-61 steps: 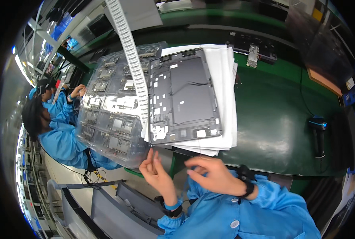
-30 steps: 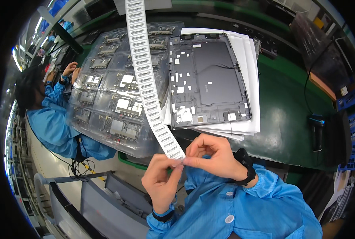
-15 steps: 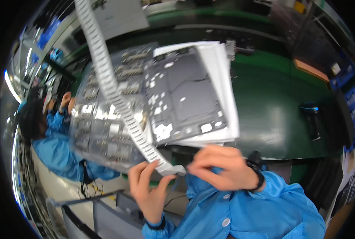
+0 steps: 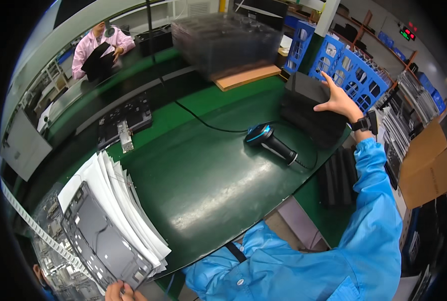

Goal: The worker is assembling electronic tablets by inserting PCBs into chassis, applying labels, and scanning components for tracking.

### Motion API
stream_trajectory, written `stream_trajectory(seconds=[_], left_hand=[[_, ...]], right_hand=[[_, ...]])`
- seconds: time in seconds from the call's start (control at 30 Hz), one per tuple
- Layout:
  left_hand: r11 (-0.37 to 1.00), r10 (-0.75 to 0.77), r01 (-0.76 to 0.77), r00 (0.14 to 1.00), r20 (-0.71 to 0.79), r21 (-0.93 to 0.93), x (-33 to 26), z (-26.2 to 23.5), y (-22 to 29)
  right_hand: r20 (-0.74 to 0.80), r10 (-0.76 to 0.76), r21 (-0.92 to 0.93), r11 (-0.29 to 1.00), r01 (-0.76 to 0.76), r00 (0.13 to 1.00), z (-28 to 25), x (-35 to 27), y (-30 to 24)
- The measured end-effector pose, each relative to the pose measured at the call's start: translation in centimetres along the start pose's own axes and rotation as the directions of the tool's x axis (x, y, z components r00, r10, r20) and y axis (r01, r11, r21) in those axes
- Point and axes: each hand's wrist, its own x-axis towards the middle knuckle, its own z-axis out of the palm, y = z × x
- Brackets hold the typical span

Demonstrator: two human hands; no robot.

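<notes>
My right hand (image 4: 338,102) is stretched out to the far right, thumb and fingers apart, with nothing in it. It is over a stack of black, foam-like blocks (image 4: 303,95); whether it touches them I cannot tell. At the lower left edge, my left hand (image 4: 123,292) is partly cut off, its fingers bent together at the near edge of a dark grey device panel (image 4: 108,241). What they pinch is hidden. The panel lies on a fanned stack of white sheets (image 4: 115,193). A white ladder-patterned strip (image 4: 42,235) runs down toward the left hand.
A black handheld scanner (image 4: 273,145) lies on the green table (image 4: 208,180), its cable trailing. Farther back are a dark part with a metal piece (image 4: 125,135), a blurred dark stack (image 4: 228,42) on an orange board, and blue crates (image 4: 351,72). A person in pink (image 4: 103,50) stands far left.
The view has swung right. My right hand has left the strip's end and reached out to the black blocks, opening. My left hand is now by the panel's near edge.
</notes>
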Motion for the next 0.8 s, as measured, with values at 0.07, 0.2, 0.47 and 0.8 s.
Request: stream_trajectory(seconds=[0.07,0.2,0.47,0.8], left_hand=[[0.999,0.032,-0.031,0.999,-0.037,0.038,-1.1,0.0,-0.4],[0.912,-0.39,0.4,0.914,0.111,-0.086,-2.1,-1.6,-0.7],[0.714,-0.615,0.697,0.578,-0.536,-0.068,-0.8,-1.4,-2.6],[-0.142,-0.954,0.449,0.176,0.243,-0.882,6.7,0.4,8.9]], right_hand=[[0.076,-0.153,-0.116,0.98,0.161,0.985,0.1,0.3,0.5],[0.044,-0.316,0.021,0.949,0.315,0.948,-0.9,-0.2,-0.1],[-0.751,-0.206,-0.181,0.978,0.105,0.627,-4.4,-7.7,-9.1],[0.307,-0.546,0.841,0.539,0.047,0.779,14.7,-19.5,-24.2]])
